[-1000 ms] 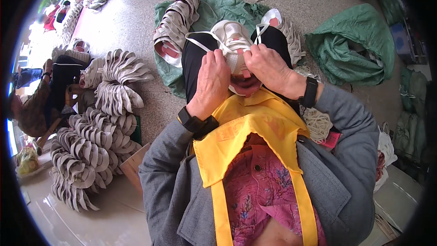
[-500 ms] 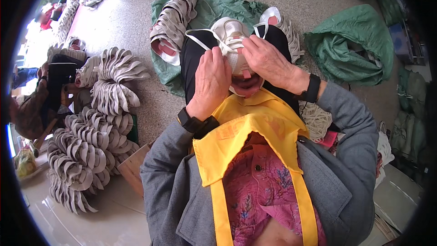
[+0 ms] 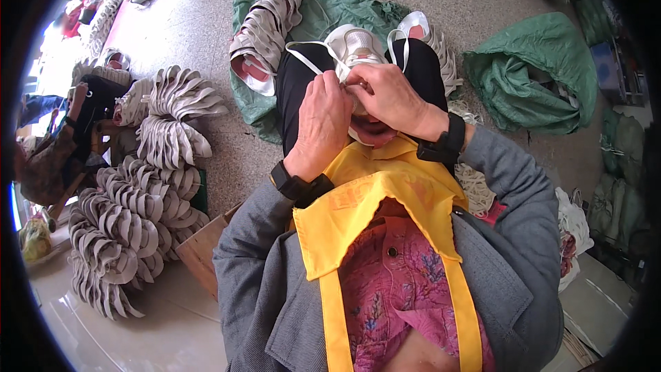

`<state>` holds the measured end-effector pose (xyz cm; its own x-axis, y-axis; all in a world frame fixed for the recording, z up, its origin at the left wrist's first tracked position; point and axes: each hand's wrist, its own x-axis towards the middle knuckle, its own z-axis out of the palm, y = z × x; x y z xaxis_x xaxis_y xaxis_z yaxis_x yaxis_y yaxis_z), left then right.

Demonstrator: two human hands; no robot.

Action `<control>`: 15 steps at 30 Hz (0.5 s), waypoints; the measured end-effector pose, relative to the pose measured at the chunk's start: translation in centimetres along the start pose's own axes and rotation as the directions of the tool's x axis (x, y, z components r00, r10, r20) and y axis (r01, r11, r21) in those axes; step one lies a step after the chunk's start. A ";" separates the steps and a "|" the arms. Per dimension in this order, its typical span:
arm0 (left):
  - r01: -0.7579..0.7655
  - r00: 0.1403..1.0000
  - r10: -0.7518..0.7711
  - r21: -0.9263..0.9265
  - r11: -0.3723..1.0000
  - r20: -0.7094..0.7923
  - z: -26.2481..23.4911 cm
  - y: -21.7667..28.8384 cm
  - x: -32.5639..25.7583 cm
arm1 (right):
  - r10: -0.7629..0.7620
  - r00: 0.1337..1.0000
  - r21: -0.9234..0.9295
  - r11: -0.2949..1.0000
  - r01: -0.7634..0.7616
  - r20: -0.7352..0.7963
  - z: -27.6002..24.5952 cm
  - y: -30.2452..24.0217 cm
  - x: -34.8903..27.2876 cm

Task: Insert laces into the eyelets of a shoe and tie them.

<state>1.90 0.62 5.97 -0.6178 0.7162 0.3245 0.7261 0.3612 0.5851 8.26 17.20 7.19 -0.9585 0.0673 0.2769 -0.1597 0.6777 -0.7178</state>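
A white and cream shoe upper (image 3: 359,39) with a pink lining rests between my knees, its toe pointing away from me. White shoelace (image 3: 308,63) stands out from it in a loop on either side. My left hand (image 3: 320,118) is closed at the left of the lacing, fingertips pinched on the shoelace. Thumb and forefinger of my right hand (image 3: 394,100) come together beside the left fingertips, pinching at the same lacing. Both hands cover the middle of the upper, so the exact lace ends between the fingers are hidden.
Nested shoe uppers form a stack (image 3: 265,31) at far left on a green sack (image 3: 330,3), and another stack (image 3: 437,45) beyond my right knee. Large piles of uppers (image 3: 131,227) lie left. A green sack (image 3: 533,72) sits right, near bundled white laces (image 3: 475,189). A co-worker's arm (image 3: 76,107) shows far left.
My right hand has moved left and closer to me across the upper, meeting my left fingertips. The left hand has hardly moved. The co-worker's arm at far left has lifted slightly.
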 end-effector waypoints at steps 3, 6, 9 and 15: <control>-0.013 1.000 0.013 -0.018 1.000 0.001 0.1 -0.1 -0.1 | 0.042 0.999 0.015 0.999 -0.042 0.015 0.0 -0.3 0.1; -0.006 1.000 0.006 -0.023 1.000 -0.006 0.3 -0.4 0.0 | 0.014 1.000 -0.012 1.000 -0.014 0.005 0.0 -0.4 0.2; 0.005 1.000 -0.006 -0.049 0.999 -0.015 0.3 -0.4 0.1 | -0.033 0.999 -0.101 0.994 0.033 0.000 0.5 0.3 0.2; -0.023 0.996 0.017 -0.074 0.997 -0.086 -0.2 0.4 0.7 | -0.055 0.998 -0.346 0.936 0.065 0.039 0.4 -0.5 0.4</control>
<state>1.71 1.17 6.61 -0.6291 0.6684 0.3969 0.7160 0.2994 0.6307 7.90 16.59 7.40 -0.9568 0.0015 0.2907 -0.1300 0.8923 -0.4324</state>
